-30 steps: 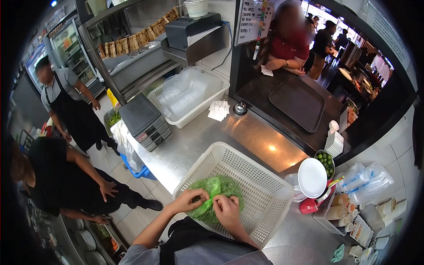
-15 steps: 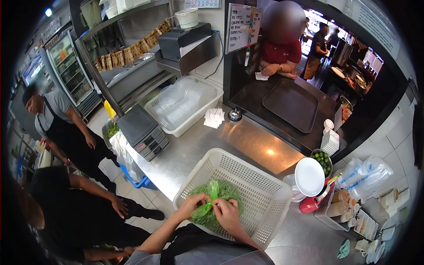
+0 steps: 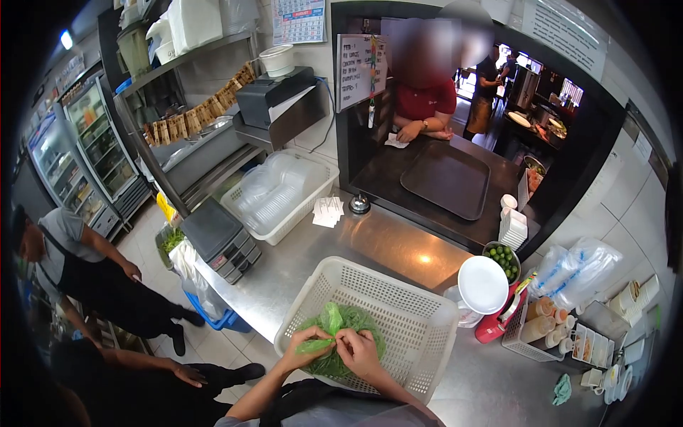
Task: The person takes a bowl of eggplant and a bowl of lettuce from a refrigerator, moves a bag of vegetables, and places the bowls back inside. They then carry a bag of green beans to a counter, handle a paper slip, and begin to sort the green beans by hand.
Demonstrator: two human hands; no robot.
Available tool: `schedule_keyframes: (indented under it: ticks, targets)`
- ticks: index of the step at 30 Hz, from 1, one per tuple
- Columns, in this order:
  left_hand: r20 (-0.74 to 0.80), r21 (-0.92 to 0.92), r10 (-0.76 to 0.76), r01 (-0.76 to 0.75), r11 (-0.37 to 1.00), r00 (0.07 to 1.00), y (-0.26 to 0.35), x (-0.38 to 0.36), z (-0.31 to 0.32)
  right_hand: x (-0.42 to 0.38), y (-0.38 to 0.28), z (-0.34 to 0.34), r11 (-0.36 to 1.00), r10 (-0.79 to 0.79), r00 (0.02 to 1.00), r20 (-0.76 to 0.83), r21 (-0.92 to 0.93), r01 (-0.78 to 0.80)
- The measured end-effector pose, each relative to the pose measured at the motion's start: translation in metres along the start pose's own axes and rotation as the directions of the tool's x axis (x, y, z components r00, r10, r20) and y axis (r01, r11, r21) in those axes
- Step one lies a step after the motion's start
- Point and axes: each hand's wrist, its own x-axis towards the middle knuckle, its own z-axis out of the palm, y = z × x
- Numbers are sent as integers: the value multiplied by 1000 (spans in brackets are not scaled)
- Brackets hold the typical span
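Note:
A green plastic bag (image 3: 331,320) full of what looks like leafy greens rests at the near left of a cream perforated plastic basket (image 3: 420,306). My left hand (image 3: 304,350) pinches the gathered plastic on the left of the bag's neck. On the other side, my right hand (image 3: 360,354) is closed on the same neck, with thumb and fingertips pressed together. A twisted end of the plastic sticks up between the hands. The lower part of the bag is partly hidden behind my hands.
A basket of clear plastic containers (image 3: 274,196), paper slips (image 3: 328,212) and a bell (image 3: 360,204) stand at the back. Rightward are a white round lid (image 3: 483,285), limes (image 3: 501,262) and sauce bottles (image 3: 538,327). Co-workers stand at left; a person in red leans by a tray (image 3: 447,179).
The view has tilted up slightly and shifted, so the counter appears lower and further left. My left fingers have drawn some plastic to the left; both hands stay on the bag's neck.

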Motion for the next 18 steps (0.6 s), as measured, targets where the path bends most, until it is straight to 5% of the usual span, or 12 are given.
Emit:
schedule_keyframes:
  ticks: [6,9,18]
  targets:
    - [34,310,69,-76,948,997,23,9,-10,0,2,2,1000,0,999,-32,12,1]
    - [91,431,242,-257,865,966,39,14,-13,2,-8,-3,1000,-19,999,-30,-24,18]
    - [384,446,212,-382,810,899,73,9,-5,0,-2,-3,970,-66,991,115,-226,91]
